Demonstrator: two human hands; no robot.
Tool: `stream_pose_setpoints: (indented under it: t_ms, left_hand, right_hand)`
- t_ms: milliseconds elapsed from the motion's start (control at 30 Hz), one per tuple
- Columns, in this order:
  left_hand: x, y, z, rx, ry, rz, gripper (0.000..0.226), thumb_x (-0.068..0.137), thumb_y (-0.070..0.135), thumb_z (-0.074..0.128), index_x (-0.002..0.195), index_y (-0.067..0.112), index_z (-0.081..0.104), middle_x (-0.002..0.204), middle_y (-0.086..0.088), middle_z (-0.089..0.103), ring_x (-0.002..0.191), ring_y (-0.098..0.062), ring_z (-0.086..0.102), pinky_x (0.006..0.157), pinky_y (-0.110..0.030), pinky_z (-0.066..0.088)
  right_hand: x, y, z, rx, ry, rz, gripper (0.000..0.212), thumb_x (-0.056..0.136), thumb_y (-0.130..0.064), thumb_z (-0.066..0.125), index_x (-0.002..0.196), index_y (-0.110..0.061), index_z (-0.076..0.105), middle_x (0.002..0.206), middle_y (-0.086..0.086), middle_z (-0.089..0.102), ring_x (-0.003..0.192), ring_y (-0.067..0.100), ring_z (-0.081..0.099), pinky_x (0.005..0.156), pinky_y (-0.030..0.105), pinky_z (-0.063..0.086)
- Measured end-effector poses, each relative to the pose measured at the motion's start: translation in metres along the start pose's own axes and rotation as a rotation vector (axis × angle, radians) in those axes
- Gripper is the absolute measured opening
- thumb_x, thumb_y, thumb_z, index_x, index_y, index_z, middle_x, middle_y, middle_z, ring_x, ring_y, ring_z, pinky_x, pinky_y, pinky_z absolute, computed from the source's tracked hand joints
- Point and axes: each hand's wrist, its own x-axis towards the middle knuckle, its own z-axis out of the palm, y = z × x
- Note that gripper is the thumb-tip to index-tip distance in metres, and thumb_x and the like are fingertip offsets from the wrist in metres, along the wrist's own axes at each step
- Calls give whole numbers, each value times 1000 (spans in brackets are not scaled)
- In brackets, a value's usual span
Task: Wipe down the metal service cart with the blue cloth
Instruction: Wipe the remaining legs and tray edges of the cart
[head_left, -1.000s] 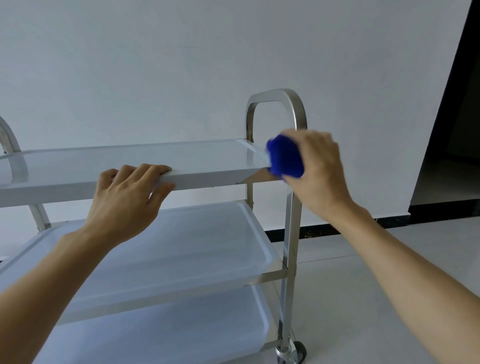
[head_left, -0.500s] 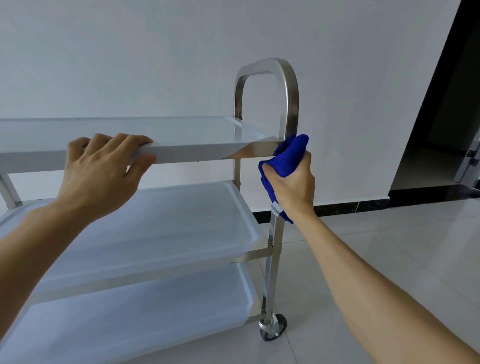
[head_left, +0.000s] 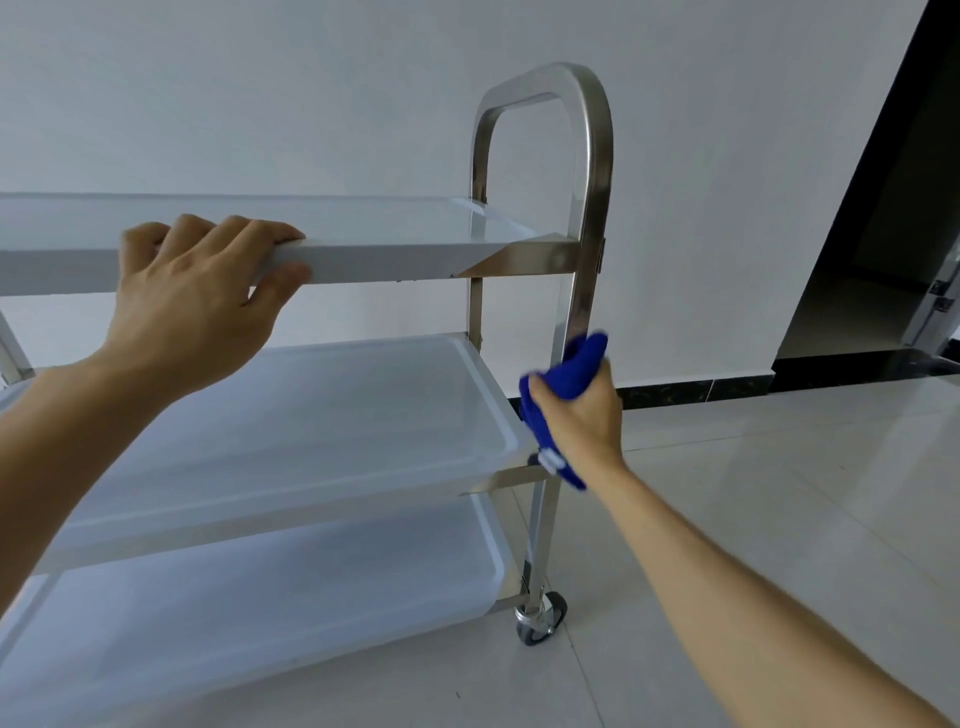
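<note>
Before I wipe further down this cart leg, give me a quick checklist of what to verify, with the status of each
1. Blue cloth gripped in right hand: ok.
2. Cloth against the near upright post: ok.
3. Left hand steadying the top shelf edge: ok.
4. Post below the hand free of obstructions down to the caster wheel: ok.
5. Caster locked: cannot tell.

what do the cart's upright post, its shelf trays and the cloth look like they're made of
Shiny silver upright post: metal, likely polished stainless steel; it shows mirror-like streaks and reflections.
White middle shelf tray: looks like matte, slightly translucent plastic with a moulded raised rim, though it could be film-covered metal.
Bright blue cloth: soft fabric, probably microfibre; it bunches in the right hand and carries a small white tag.
</note>
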Motion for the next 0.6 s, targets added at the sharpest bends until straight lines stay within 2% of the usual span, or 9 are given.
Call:
stream_pose_setpoints:
  t_ms: [133, 200, 267, 333, 400, 467, 533, 600]
  left_hand:
    - [-1, -2, 2, 4, 11, 20, 40, 99, 53, 32, 126, 33, 52, 120, 3, 62, 112, -30, 48, 104, -46, 25]
    - [0, -4, 5, -6, 26, 33, 39, 99, 53, 34, 126, 32, 53, 119, 3, 63, 111, -30, 48, 104, -48, 27]
    - [-1, -6, 9, -28, 70, 57, 38, 101, 50, 37, 127, 29, 54, 120, -1, 64, 111, -33, 50, 106, -52, 29]
    - [-7, -9, 14, -45, 123, 115, 39, 102, 43, 40, 134, 24, 52, 130, -5, 62, 120, -34, 49, 112, -52, 25]
    - [-22, -7, 22, -46, 158, 198, 46, 100, 34, 43, 144, 19, 46, 145, -7, 51, 136, -33, 42, 119, -53, 21]
    - [-45, -1, 32, -71, 167, 306, 47, 99, 26, 44, 145, 16, 47, 152, -8, 44, 143, -32, 36, 118, -54, 24]
    - [-73, 8, 48, -113, 58, 376, 46, 98, 22, 42, 143, 15, 50, 151, -7, 46, 138, -32, 44, 117, -50, 29]
    - [-99, 15, 68, -116, -140, 334, 46, 97, 24, 43, 142, 18, 50, 149, -5, 49, 130, -32, 51, 114, -45, 33]
  right_hand:
    - [43, -69, -8, 78, 130, -135, 53, 74, -41, 79, 114, -31, 47, 97, -16, 65, 87, 9, 67, 82, 44, 60]
    - [50, -79, -8, 65, 148, -172, 58, 74, -39, 78, 120, -28, 46, 101, -17, 63, 91, 9, 66, 82, 43, 60]
    - [41, -64, -5, 46, 139, -188, 59, 77, -36, 78, 125, -24, 46, 103, -13, 64, 91, 10, 66, 80, 40, 60]
    - [23, -32, -1, 55, 79, -166, 57, 79, -32, 78, 126, -24, 45, 101, -13, 64, 88, 8, 66, 77, 35, 60]
    - [3, 8, -2, 109, -49, -85, 55, 81, -30, 79, 125, -25, 46, 99, -13, 65, 87, 6, 67, 76, 31, 59]
    - [-15, 45, -6, 159, -166, -26, 53, 82, -32, 79, 125, -25, 48, 103, -9, 67, 93, 7, 68, 81, 29, 59]
    - [-30, 73, -10, 208, -202, 12, 48, 85, -35, 78, 122, -23, 50, 106, -4, 68, 97, 12, 69, 84, 31, 58]
    - [-40, 88, -9, 259, -196, 47, 47, 86, -35, 77, 122, -21, 51, 107, -4, 69, 98, 12, 70, 82, 29, 57]
